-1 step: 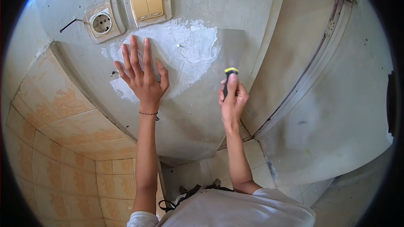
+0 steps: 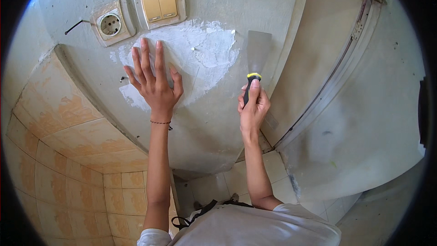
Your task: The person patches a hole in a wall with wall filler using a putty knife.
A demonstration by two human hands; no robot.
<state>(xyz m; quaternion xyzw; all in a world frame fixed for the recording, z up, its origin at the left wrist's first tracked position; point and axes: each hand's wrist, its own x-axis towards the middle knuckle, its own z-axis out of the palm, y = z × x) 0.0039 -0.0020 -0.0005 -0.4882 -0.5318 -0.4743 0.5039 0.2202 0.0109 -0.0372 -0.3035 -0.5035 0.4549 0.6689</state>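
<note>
My left hand [image 2: 157, 84] lies with its fingers spread over a rough white filler patch [image 2: 211, 48] on the grey-green wall [image 2: 207, 132]. In my right hand [image 2: 253, 111] is a putty knife [image 2: 259, 52] with a wide metal blade and a black and yellow handle. My thumb runs along the handle. The blade points up, to the right of the patch and apart from its ragged edge. Whether the blade touches the wall, I cannot tell. A small pale lump [image 2: 194, 49] sticks out of the patch.
Above the patch are a round wall socket [image 2: 110, 25] and a double light switch [image 2: 160, 7]. A dark nail [image 2: 76, 27] juts out beside the socket. Orange-patterned tiles [image 2: 68, 109] cover the lower left. A pale door [image 2: 314, 54] stands to the right.
My right hand has shifted slightly right with the putty knife, so the blade is farther from the patch. My left hand has stayed in place.
</note>
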